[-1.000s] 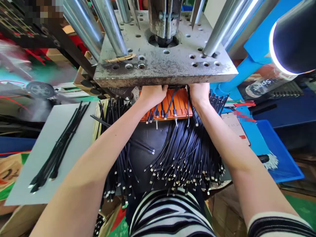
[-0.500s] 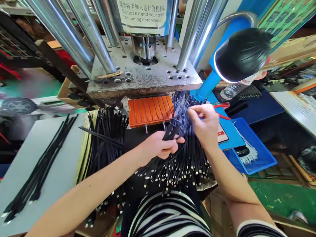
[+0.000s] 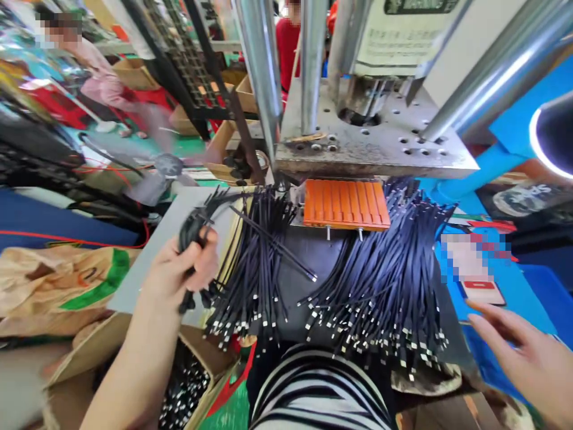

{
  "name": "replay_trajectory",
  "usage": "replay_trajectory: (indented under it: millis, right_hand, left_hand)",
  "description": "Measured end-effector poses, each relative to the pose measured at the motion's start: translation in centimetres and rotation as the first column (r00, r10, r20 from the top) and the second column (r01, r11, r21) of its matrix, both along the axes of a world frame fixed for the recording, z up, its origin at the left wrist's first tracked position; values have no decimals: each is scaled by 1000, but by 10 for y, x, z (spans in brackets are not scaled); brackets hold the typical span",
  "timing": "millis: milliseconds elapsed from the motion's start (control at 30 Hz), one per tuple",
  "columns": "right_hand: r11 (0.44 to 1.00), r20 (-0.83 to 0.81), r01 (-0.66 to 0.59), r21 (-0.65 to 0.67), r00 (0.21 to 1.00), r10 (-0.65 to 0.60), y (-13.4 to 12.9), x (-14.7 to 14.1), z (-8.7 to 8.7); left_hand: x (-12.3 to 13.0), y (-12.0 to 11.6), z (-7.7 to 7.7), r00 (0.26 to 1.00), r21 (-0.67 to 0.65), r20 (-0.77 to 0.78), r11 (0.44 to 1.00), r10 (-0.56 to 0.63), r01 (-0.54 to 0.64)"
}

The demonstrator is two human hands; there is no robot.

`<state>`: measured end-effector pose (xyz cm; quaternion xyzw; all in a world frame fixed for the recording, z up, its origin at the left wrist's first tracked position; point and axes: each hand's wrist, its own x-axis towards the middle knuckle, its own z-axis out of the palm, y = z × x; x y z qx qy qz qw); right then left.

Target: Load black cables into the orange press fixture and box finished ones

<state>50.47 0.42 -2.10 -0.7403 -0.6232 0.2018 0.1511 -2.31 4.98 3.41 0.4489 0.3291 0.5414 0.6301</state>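
My left hand [image 3: 192,263] is closed around a looped bundle of black cables [image 3: 191,230], above the light grey board at the left. Some black ends stick out toward the far side of the board, and others hang below the fist. My right hand [image 3: 521,352] is at the right edge, by the blue tray, with fingers stretched out and nothing visible in them. Between the hands lie a pile of black flat cables [image 3: 257,263] and a larger pile of black flat cables [image 3: 394,275], their metal plug ends toward me. A single cable lies slantwise off the left pile.
An orange grooved block [image 3: 347,204] sits under the press's steel plate [image 3: 376,152]. A cardboard box [image 3: 67,382] with many cables stands below my left arm. The blue tray [image 3: 541,292], a lamp [image 3: 557,137] and a spinning fan [image 3: 168,164] flank the bench. People are in the background.
My left hand has carried its cable bundle from above the right pile to the board at the left. My right hand has opened and moved rightward. The view has turned left.
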Motion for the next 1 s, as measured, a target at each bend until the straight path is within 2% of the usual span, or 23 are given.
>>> replay_trajectory:
  millis: [33, 67, 100, 133, 167, 200, 233, 300, 367, 433, 500, 567, 600, 667, 700, 767, 800, 833, 867, 900, 933, 1000]
  right_hand:
    - [991, -76, -131, 20, 988, 132, 16, -33, 7]
    - [951, -148, -302, 67, 940, 308, 32, -71, 14]
    - [882, -190, -469, 44, 863, 468, 47, -109, 20]
    - [785, -212, -620, 2, 766, 606, 60, -147, 24]
    - [682, -213, -731, -37, 672, 709, 72, -183, 26]
    - [612, -172, -788, -66, 613, 771, 82, -215, 25]
    - [587, -104, -804, -92, 594, 797, 92, -242, 22]
    - [600, 4, -789, -127, 605, 796, 109, -281, 12]
    - [613, 25, -771, -175, 619, 785, 122, -304, 0]
    - [599, -4, -769, -223, 615, 788, 131, -313, -8]
    - [575, -32, -779, -248, 600, 799, 134, -315, -10]
    - [543, -38, -806, -235, 565, 824, 132, -310, -6]
    - [517, -12, -831, -204, 530, 848, 130, -306, -3]
    - [421, 115, -903, -81, 411, 904, 122, -297, 7]
    - [348, 206, -938, -5, 339, 918, 118, -292, 13]
    - [200, 366, -970, 136, 237, 900, 112, -283, 24]
    - [159, 416, -968, 196, 229, 880, 112, -279, 29]
    - [149, 443, -957, 248, 249, 861, 113, -276, 33]
    - [169, 447, -939, 298, 294, 845, 115, -273, 37]
    - [214, 425, -914, 346, 356, 832, 120, -271, 39]
    - [282, 375, -880, 382, 427, 823, 125, -270, 41]
    - [454, 196, -794, 404, 560, 805, 136, -267, 44]
  left_hand:
    - [-17, 3, 4, 984, 35, -116, 990, 137, -134]
    - [-33, 7, 7, 917, 61, -287, 960, 278, -272]
    - [-48, 12, 9, 787, 94, -477, 913, 391, -397]
    - [-62, 18, 9, 610, 132, -652, 859, 451, -494]
    - [-73, 24, 7, 425, 170, -782, 813, 455, -558]
    - [-82, 29, 2, 269, 196, -866, 781, 422, -593]
    - [-89, 34, -4, 162, 206, -913, 766, 374, -609]
    - [-94, 39, -22, 8, 204, -964, 754, 267, -625]
    - [-91, 40, -44, -106, 181, -983, 745, 147, -642]
    - [-85, 36, -65, -229, 160, -973, 755, 13, -636]
    - [-78, 29, -80, -400, 194, -913, 783, -76, -591]
    - [-74, 22, -89, -563, 292, -824, 809, -58, -510]
    - [-73, 19, -90, -613, 352, -790, 814, -7, -463]
    - [-72, 14, -91, -656, 461, -744, 809, 129, -364]
    - [-73, 13, -90, -646, 501, -736, 803, 200, -322]
    - [-72, 15, -88, -567, 544, -756, 796, 328, -266]
    - [-70, 17, -87, -504, 555, -773, 795, 384, -245]
    - [-67, 21, -85, -433, 560, -790, 797, 433, -226]
    - [-62, 25, -84, -358, 564, -803, 801, 475, -201]
    - [-56, 30, -83, -286, 573, -807, 802, 516, -170]
    - [-49, 35, -81, -222, 585, -804, 800, 551, -132]
    - [-32, 44, -77, -112, 601, -797, 799, 594, -36]
